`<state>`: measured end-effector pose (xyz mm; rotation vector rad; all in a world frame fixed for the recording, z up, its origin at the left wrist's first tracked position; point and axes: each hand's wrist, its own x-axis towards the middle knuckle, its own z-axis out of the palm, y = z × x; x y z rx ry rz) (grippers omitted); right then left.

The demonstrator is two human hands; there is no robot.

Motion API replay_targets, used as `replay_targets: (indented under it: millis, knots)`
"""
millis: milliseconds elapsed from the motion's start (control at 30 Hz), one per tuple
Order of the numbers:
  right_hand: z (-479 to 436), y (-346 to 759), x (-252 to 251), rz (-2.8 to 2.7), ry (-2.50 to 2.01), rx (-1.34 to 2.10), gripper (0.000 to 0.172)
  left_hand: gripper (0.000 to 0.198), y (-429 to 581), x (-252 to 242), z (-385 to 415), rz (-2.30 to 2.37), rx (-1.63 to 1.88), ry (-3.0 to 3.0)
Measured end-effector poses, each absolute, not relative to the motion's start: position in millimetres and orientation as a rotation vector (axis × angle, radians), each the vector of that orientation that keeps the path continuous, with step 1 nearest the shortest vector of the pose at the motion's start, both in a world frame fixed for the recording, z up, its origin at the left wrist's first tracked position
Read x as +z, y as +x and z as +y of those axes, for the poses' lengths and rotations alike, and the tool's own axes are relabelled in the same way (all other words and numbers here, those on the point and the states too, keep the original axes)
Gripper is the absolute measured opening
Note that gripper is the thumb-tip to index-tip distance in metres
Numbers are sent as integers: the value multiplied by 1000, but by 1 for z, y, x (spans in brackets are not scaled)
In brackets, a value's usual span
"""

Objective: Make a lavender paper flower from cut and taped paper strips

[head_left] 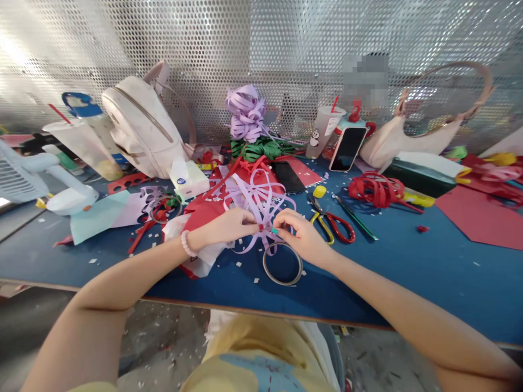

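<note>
My left hand [229,226] and my right hand [300,233] meet over the blue table [429,272], both pinching the base of a lilac paper-strip flower [261,198] whose loops fan upward. A bead bracelet sits on my left wrist. Just below my right hand lies a thin roll of tape [283,264]. White tissue and red paper [200,218] lie under my left hand.
Scissors with red and yellow handles [333,224] lie right of my hands. A finished purple and green paper flower [247,122], a white backpack [143,128], drink cups, a phone [347,148], a pink handbag [412,136], red strips [373,190] and red sheets [478,218] crowd the table.
</note>
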<state>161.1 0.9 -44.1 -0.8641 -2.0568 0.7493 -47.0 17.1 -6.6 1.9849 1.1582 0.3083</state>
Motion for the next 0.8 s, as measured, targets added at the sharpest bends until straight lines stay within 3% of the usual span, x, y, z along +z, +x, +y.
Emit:
replay_targets:
  millis: [800]
  knots:
    - [-6, 152, -50, -2036, -908, 627, 12, 28, -39, -8, 9, 1225, 325, 1818]
